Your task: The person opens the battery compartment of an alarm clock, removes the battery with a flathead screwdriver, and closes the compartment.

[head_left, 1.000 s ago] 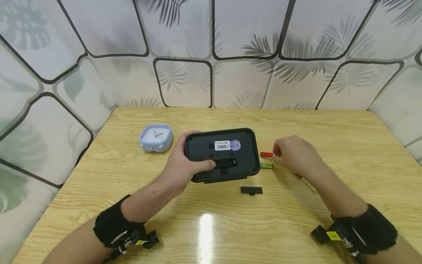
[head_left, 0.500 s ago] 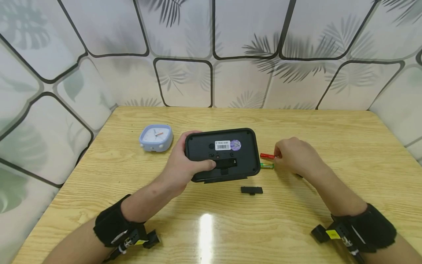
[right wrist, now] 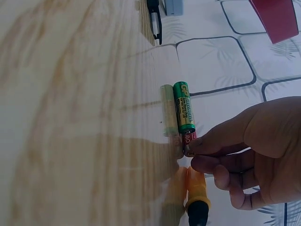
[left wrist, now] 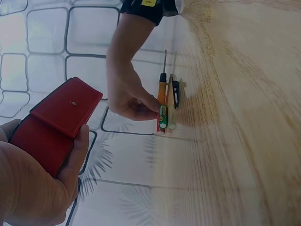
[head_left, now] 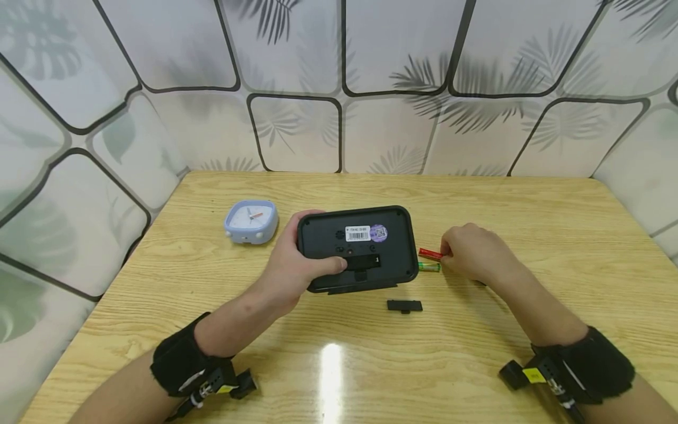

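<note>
In the head view my left hand (head_left: 281, 271) holds up a flat, black-backed device (head_left: 323, 232) bearing a barcode label and a purple sticker. Its thumb lies over the left end of the uncovered battery compartment (head_left: 365, 261). From the left wrist the device's other side (left wrist: 66, 106) shows red. Low at the table, my right hand (head_left: 479, 253) pinches one end of a red battery (head_left: 430, 254). A green battery (head_left: 429, 267) lies right beside it, partly behind the device. The right wrist view has the green battery (right wrist: 184, 108) in front of the red one.
A black battery cover (head_left: 405, 305) lies on the wooden table (head_left: 254, 353) in front of the device. A pale blue alarm clock (head_left: 251, 221) stands at left. An orange-handled screwdriver (left wrist: 162, 89) lies by the right hand, mostly hidden from the head view. A patterned wall rises behind.
My right hand has shifted slightly toward me, and the red battery has turned to a slant, its right end now nearer the green one. The left hand and device have stayed still.
</note>
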Demonstrator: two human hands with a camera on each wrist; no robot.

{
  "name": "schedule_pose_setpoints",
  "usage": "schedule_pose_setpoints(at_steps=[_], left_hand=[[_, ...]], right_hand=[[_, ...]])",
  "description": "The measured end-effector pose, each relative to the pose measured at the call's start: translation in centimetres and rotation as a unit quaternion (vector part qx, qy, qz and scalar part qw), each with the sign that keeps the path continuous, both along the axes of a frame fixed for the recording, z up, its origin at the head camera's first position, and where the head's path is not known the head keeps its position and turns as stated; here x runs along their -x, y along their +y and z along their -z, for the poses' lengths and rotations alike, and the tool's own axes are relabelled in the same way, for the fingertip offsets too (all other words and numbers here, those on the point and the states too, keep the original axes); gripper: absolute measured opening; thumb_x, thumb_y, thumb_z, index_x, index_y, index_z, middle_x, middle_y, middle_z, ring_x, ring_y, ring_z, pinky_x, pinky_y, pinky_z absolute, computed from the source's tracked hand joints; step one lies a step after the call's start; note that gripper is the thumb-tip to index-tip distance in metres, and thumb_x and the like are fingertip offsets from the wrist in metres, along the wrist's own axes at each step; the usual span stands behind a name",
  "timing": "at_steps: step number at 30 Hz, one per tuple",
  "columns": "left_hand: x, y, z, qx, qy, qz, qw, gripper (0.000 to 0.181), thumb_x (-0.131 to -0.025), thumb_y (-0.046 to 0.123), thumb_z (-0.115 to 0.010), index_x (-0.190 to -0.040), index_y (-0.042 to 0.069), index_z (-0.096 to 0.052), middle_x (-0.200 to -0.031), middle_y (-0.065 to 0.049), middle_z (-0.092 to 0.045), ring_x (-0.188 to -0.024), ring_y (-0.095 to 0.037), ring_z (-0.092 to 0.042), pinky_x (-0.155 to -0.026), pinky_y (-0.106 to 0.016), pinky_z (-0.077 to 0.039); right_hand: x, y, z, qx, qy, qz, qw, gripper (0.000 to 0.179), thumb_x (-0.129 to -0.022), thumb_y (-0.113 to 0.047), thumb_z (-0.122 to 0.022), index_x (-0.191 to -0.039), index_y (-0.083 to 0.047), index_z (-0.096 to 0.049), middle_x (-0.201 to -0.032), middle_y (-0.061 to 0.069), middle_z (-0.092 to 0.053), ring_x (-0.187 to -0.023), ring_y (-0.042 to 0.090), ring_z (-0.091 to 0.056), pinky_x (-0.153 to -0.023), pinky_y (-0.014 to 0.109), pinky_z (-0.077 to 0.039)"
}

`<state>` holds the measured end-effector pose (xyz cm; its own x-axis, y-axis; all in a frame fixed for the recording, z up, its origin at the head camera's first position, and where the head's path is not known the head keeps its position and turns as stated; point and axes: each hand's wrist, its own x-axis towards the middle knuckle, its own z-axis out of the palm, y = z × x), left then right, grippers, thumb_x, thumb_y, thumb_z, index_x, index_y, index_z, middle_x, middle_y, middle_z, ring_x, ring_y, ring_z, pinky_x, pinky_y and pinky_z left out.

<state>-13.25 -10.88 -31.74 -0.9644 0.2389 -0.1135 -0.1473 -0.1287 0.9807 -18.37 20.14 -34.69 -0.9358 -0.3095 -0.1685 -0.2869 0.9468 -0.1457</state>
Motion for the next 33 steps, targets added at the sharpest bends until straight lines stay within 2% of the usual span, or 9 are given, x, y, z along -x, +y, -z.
schedule_pose_setpoints(at_steps=[11,23,25,27,31,33], left_hand=[[0.0,0.0,0.0,0.001,0.003,0.000,1.0000,0.083,-0.074,-0.018,-0.069,-0.142,0.016,-0.036,-0.130,-0.017,-0.052,-0.104,-0.021,-0.065,-0.080,-0.037,-0.061],[-0.1,0.0,-0.1,0.009,-0.005,0.000,1.0000,0.084,-0.075,-0.018,-0.069,-0.144,0.017,-0.036,-0.133,-0.017,-0.051,-0.107,-0.023,-0.065,-0.081,-0.036,-0.061],[0.0,0.0,-0.1,0.008,-0.004,0.000,1.0000,0.084,-0.075,-0.018,-0.069,-0.144,0.017,-0.036,-0.133,-0.017,-0.051,-0.107,-0.023,-0.065,-0.081,-0.036,-0.061],[0.0,0.0,-0.1,0.007,-0.004,-0.001,1.0000,0.084,-0.075,-0.018,-0.069,-0.143,0.017,-0.036,-0.133,-0.017,-0.051,-0.107,-0.022,-0.065,-0.082,-0.036,-0.061],[0.0,0.0,0.0,0.005,-0.003,-0.002,1.0000,0.084,-0.075,-0.018,-0.069,-0.143,0.016,-0.035,-0.133,-0.017,-0.051,-0.107,-0.022,-0.065,-0.082,-0.036,-0.061],[0.0,0.0,0.0,0.004,-0.003,-0.002,1.0000,0.084,-0.075,-0.018,-0.069,-0.143,0.016,-0.035,-0.133,-0.017,-0.051,-0.107,-0.022,-0.065,-0.082,-0.037,-0.061]], right_hand=[[-0.3,-0.2,-0.6,0.001,0.004,-0.007,1.0000,0.005,-0.087,-0.009,-0.069,-0.087,-0.008,-0.074,-0.081,0.002,-0.070,-0.070,0.017,-0.062,-0.063,0.039,-0.054],[-1.9,-1.2,-1.8,0.031,0.056,-0.035,0.9973,0.009,-0.087,-0.006,-0.067,-0.085,-0.009,-0.074,-0.080,0.001,-0.070,-0.066,0.013,-0.059,-0.061,0.035,-0.053],[-2.1,-1.5,-1.9,0.036,0.058,-0.057,0.9960,0.008,-0.086,-0.005,-0.068,-0.084,-0.010,-0.074,-0.079,0.001,-0.070,-0.065,0.012,-0.057,-0.060,0.034,-0.053],[-2.4,-1.9,-1.9,0.046,0.046,-0.096,0.9933,0.007,-0.086,-0.006,-0.070,-0.083,-0.011,-0.074,-0.077,-0.002,-0.069,-0.065,0.009,-0.056,-0.061,0.031,-0.052],[-2.9,-2.5,-1.7,0.075,-0.013,-0.189,0.9790,0.006,-0.086,-0.011,-0.074,-0.082,-0.016,-0.075,-0.073,-0.012,-0.065,-0.064,0.001,-0.053,-0.060,0.023,-0.050],[-3.2,-2.8,-1.5,0.087,-0.044,-0.216,0.9715,0.005,-0.086,-0.012,-0.075,-0.083,-0.017,-0.075,-0.073,-0.015,-0.063,-0.065,-0.001,-0.053,-0.062,0.021,-0.050]])
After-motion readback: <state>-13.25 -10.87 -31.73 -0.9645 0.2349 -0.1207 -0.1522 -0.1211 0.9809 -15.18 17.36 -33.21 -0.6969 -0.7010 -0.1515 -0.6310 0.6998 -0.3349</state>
